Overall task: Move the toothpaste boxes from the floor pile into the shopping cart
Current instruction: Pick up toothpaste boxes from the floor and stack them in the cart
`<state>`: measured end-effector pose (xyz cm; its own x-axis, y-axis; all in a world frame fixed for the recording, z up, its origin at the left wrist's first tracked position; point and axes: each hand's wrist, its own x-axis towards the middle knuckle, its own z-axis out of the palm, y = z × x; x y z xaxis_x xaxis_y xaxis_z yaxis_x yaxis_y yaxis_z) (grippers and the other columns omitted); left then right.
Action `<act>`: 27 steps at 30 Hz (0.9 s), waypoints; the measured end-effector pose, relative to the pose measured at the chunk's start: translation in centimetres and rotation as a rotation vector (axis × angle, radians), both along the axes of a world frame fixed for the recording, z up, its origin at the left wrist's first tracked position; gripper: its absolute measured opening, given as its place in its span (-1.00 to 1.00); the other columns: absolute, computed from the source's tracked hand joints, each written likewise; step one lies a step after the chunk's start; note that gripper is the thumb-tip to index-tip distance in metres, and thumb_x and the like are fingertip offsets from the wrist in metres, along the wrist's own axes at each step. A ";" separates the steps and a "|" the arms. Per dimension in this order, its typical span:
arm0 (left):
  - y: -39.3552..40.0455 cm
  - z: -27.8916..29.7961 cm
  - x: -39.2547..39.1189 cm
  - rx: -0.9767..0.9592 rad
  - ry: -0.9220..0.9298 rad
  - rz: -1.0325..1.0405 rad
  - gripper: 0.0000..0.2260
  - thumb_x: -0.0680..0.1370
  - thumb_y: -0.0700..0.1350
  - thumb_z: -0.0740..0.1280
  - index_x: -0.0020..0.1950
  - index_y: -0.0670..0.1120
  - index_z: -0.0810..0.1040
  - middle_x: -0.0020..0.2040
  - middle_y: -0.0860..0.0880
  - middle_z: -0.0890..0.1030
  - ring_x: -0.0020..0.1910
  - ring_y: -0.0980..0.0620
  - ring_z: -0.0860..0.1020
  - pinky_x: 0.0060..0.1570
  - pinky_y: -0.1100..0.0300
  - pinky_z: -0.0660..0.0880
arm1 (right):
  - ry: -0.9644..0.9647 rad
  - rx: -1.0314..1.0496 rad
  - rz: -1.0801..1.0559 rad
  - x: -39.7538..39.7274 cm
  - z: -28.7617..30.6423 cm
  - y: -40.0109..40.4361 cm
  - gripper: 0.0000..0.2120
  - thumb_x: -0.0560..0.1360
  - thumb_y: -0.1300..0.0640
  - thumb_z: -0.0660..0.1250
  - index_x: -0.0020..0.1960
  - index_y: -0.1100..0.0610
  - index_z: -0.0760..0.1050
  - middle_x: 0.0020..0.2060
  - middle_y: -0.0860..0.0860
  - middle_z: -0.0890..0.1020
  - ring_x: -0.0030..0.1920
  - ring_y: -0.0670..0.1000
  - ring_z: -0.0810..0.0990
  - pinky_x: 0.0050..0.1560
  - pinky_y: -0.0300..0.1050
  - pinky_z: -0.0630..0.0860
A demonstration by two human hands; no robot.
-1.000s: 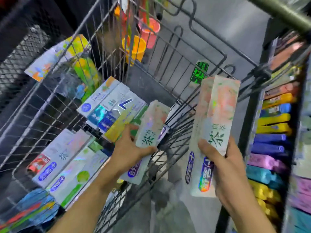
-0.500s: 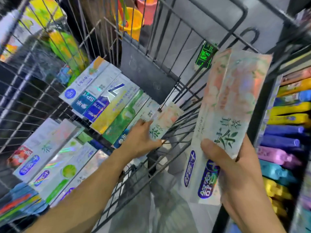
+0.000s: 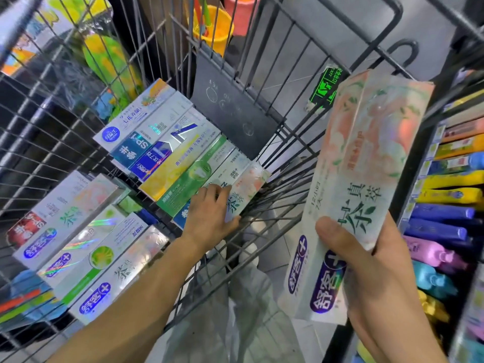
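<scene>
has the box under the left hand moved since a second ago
Yes. The peach tea box has gone from tilted up above the row to lying flat at its right end, beside the green box, with the left hand resting on it.

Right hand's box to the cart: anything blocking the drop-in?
Nothing visible blocks it. The right hand holds the peach tea toothpaste boxes above the cart's right wall; the left hand rests on the row's last box.
</scene>
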<state>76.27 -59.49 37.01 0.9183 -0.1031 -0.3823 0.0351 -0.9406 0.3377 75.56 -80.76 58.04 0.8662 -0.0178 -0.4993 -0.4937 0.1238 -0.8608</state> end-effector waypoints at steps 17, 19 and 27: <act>12.6 8.8 -8.6 0.182 -0.121 0.263 -0.42 0.60 0.23 0.06 0.47 -0.09 0.45 0.37 -0.19 0.52 0.33 -0.26 0.47 0.30 -0.16 0.43 | -0.174 -0.170 0.443 0.2 6.3 6.4 -0.33 0.08 -0.20 0.66 0.12 -0.29 0.47 0.01 -0.04 0.69 0.02 -0.02 0.68 0.04 0.00 0.62; 15.1 10.4 -11.9 0.221 -0.146 0.378 -0.41 0.59 0.21 0.07 0.45 -0.13 0.46 0.37 -0.20 0.52 0.33 -0.27 0.48 0.29 -0.17 0.43 | -0.152 -0.121 0.514 0.6 6.7 9.5 -0.27 0.04 -0.12 0.60 0.16 -0.13 0.44 -0.06 -0.02 0.71 -0.10 0.01 0.71 -0.08 0.06 0.61; 22.8 13.0 -22.8 0.376 -0.199 0.706 -0.35 0.56 0.20 0.08 0.50 -0.18 0.40 0.47 -0.20 0.43 0.50 -0.22 0.32 0.48 -0.21 0.15 | -0.310 -0.436 1.010 -0.2 5.4 21.2 -0.46 0.27 -0.07 0.63 0.11 -0.12 0.40 -0.09 -0.14 0.66 -0.12 -0.20 0.62 -0.18 -0.19 0.53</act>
<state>53.48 -36.68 50.05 0.7728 0.6268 -0.0994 0.6337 -0.7707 0.0665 75.32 -59.52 63.40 0.6680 0.6376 -0.3837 0.0438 -0.5485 -0.8350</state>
